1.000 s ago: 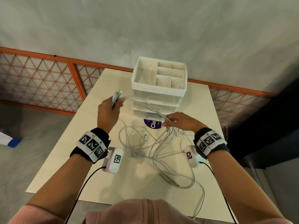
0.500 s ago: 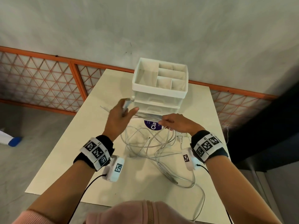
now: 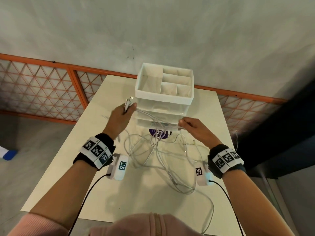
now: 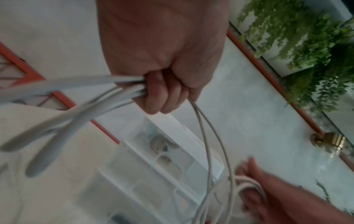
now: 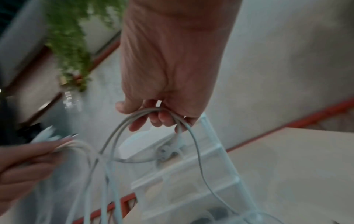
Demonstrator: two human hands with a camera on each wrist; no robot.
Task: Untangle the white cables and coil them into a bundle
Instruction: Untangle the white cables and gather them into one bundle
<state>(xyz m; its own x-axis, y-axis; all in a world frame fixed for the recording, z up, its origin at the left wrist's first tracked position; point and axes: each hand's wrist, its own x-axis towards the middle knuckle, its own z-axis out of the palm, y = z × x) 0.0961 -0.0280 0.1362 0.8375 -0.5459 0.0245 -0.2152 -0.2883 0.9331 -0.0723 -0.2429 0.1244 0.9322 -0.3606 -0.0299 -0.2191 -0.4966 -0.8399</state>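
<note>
A tangle of white cables (image 3: 160,155) lies on the cream table (image 3: 85,176) in loose loops. My left hand (image 3: 121,116) is raised at the left, fingers curled round several cable ends (image 4: 107,89), whose plugs (image 3: 129,100) stick up above the fist. My right hand (image 3: 192,126) is held to the right at about the same height, fingers curled round two cable strands (image 5: 153,112). Strands (image 3: 153,116) run slack between both hands and drop down to the pile.
A white drawer organiser (image 3: 164,92) with open compartments on top stands at the table's far middle, just behind my hands. A purple round label (image 3: 159,133) lies in front of it. One cable loop (image 3: 210,212) hangs over the near right edge. An orange lattice railing (image 3: 42,89) runs behind.
My left hand has moved left and back with the cable ends, and my right hand has lifted and shifted right, drawing the strands between them apart.
</note>
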